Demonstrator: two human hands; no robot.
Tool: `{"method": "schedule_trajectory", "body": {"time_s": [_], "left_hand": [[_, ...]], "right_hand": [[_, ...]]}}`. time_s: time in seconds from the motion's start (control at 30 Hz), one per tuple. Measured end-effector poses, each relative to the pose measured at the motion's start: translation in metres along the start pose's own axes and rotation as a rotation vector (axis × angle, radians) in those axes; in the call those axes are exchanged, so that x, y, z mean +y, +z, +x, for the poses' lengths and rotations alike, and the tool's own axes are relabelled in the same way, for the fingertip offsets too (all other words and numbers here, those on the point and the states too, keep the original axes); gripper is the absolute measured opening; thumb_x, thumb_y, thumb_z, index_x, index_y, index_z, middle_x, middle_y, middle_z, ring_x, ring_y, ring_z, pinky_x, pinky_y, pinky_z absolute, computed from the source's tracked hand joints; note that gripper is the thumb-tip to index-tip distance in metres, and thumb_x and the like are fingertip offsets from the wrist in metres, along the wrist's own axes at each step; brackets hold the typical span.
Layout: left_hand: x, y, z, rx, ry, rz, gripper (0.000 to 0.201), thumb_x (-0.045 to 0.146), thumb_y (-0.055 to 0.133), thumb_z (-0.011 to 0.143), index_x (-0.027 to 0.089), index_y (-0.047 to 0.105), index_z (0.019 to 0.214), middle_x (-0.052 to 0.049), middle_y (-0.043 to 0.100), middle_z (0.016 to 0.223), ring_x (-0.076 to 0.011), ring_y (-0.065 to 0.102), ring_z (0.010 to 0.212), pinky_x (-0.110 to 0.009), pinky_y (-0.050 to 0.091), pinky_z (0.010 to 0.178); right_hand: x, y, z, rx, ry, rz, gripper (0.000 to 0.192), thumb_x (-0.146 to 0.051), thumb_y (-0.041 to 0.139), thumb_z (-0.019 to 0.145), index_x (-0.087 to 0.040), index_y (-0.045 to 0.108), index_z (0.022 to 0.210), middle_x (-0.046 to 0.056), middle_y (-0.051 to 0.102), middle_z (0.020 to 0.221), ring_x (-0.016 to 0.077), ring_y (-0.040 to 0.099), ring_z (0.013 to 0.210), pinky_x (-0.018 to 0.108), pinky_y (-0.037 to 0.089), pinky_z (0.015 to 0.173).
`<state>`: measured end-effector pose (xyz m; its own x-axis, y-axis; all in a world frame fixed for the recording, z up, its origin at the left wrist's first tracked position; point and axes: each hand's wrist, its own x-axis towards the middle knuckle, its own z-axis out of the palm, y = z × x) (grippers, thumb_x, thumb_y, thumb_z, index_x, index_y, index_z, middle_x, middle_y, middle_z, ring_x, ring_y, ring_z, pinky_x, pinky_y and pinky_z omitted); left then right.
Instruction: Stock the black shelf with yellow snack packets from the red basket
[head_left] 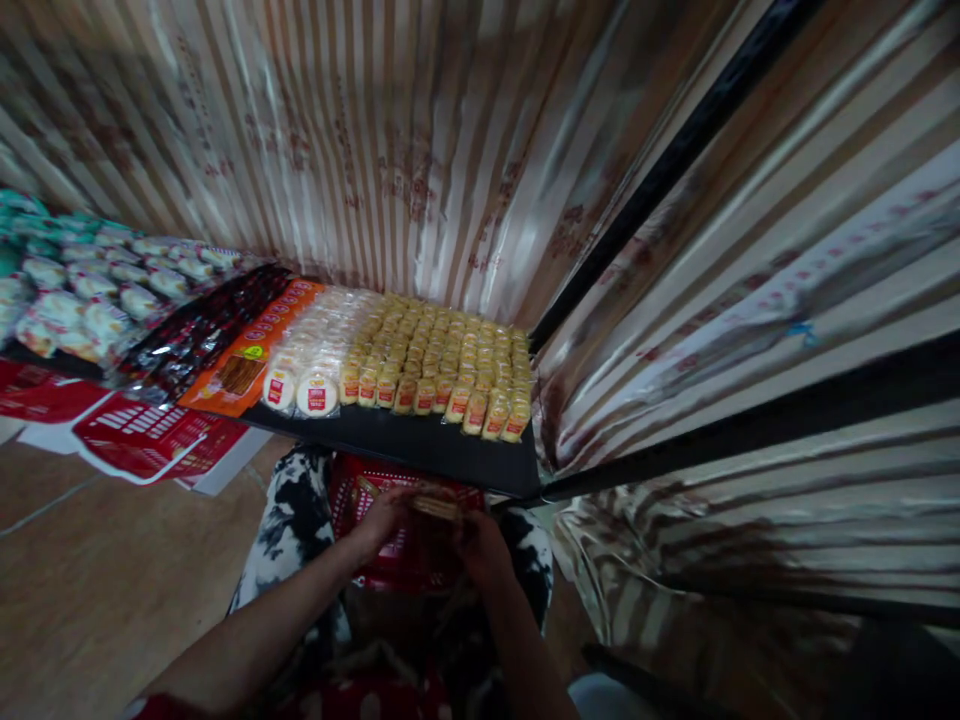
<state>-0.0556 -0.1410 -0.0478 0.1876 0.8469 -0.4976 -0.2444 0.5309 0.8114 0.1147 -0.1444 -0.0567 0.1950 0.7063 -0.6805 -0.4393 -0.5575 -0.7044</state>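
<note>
My left hand (pixel 384 518) and my right hand (pixel 484 545) reach down into a red plastic basket (pixel 352 495) on my lap. Between them they grip a small yellow-brown packet (pixel 435 507). Just beyond the basket a low black shelf (pixel 420 440) carries tight rows of small yellow snack packets (pixel 442 360), with round white wrapped packs (pixel 315 392) beside them on the left.
Further left on the shelf lie orange packs (pixel 251 362), dark red packs (pixel 199 335) and white-green bags (pixel 82 295). Red and white crates (pixel 139 435) stand on the brown tiled floor (pixel 90 580). Striped foil sheeting (pixel 420 150) covers the walls behind and to the right.
</note>
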Motion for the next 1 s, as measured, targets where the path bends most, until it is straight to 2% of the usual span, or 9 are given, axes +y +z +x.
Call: {"method": "schedule_trajectory", "body": {"time_s": [0.1,0.23,0.37,0.5,0.6,0.67,0.8,0.87,1.0], "left_hand": [[0.011,0.006,-0.01,-0.077,0.032,-0.119,0.038,0.016,0.061,0.06,0.015,0.061,0.098,-0.002,0.067,0.08,-0.0147,0.061,0.075,-0.026,0.046,0.069],[0.029,0.014,-0.019,-0.119,0.083,-0.038,0.042,0.026,0.071,0.057,0.015,0.06,0.096,-0.003,0.066,0.087,-0.0131,0.059,0.073,-0.024,0.044,0.068],[0.045,0.019,-0.026,-0.125,0.123,0.095,0.041,0.038,0.071,0.059,0.014,0.06,0.09,0.0,0.062,0.073,-0.0104,0.055,0.062,-0.022,0.042,0.061],[0.05,0.024,-0.03,-0.129,0.156,0.131,0.039,0.043,0.07,0.06,0.013,0.059,0.084,0.001,0.059,0.065,-0.0092,0.053,0.057,-0.021,0.04,0.057],[0.051,0.027,-0.032,-0.138,0.121,0.081,0.039,0.04,0.071,0.059,0.013,0.058,0.084,0.0,0.061,0.067,-0.0107,0.057,0.061,-0.021,0.041,0.059],[0.052,0.029,-0.034,-0.133,0.081,0.054,0.038,0.038,0.072,0.059,0.013,0.058,0.084,-0.002,0.063,0.071,-0.0121,0.06,0.065,-0.022,0.043,0.062],[0.052,0.038,-0.038,-0.158,0.023,0.034,0.038,0.036,0.071,0.06,0.014,0.058,0.088,-0.005,0.066,0.079,-0.0132,0.062,0.07,-0.023,0.044,0.066],[0.05,0.042,-0.038,-0.183,0.014,0.041,0.039,0.036,0.07,0.061,0.014,0.057,0.09,-0.004,0.066,0.081,-0.0133,0.062,0.072,-0.023,0.044,0.067],[0.048,0.049,-0.028,-0.22,0.035,0.172,0.041,0.035,0.07,0.058,0.014,0.058,0.091,-0.003,0.064,0.08,-0.0133,0.058,0.07,-0.023,0.042,0.063]], "right_hand": [[-0.009,-0.005,-0.008,-0.121,0.1,0.247,0.009,-0.006,0.054,0.061,-0.015,0.057,0.063,-0.003,0.059,0.051,0.0044,0.053,0.043,0.01,0.043,0.04],[-0.019,-0.006,-0.018,-0.297,0.128,0.349,0.014,-0.003,0.06,0.06,-0.015,0.056,0.064,-0.004,0.06,0.057,0.0043,0.056,0.049,0.01,0.047,0.046],[-0.027,0.0,-0.033,-0.282,0.148,0.417,0.011,-0.01,0.066,0.064,-0.014,0.056,0.065,-0.005,0.056,0.053,0.0017,0.052,0.044,0.008,0.043,0.044],[-0.032,0.003,-0.044,-0.224,0.134,0.438,0.006,-0.011,0.064,0.066,-0.013,0.059,0.067,-0.003,0.058,0.055,0.0019,0.051,0.044,0.009,0.041,0.042],[-0.035,0.005,-0.051,-0.127,0.06,0.362,0.008,-0.022,0.067,0.069,-0.017,0.063,0.075,-0.002,0.063,0.064,0.0047,0.055,0.048,0.012,0.041,0.043],[-0.037,0.007,-0.056,-0.085,-0.01,0.298,0.019,-0.033,0.068,0.069,-0.021,0.065,0.084,0.0,0.068,0.077,0.0085,0.062,0.062,0.015,0.046,0.051],[-0.044,0.016,-0.069,-0.177,-0.189,0.25,0.044,-0.036,0.075,0.061,-0.023,0.061,0.1,0.003,0.069,0.095,0.0145,0.063,0.09,0.023,0.048,0.078],[-0.047,0.02,-0.073,-0.215,-0.281,0.244,0.051,-0.033,0.078,0.058,-0.022,0.058,0.104,0.002,0.069,0.092,0.0146,0.063,0.087,0.025,0.048,0.08],[-0.051,0.022,-0.07,-0.192,-0.434,0.182,0.049,-0.033,0.074,0.06,-0.022,0.057,0.104,0.0,0.068,0.084,0.0138,0.064,0.075,0.024,0.05,0.069]]}}
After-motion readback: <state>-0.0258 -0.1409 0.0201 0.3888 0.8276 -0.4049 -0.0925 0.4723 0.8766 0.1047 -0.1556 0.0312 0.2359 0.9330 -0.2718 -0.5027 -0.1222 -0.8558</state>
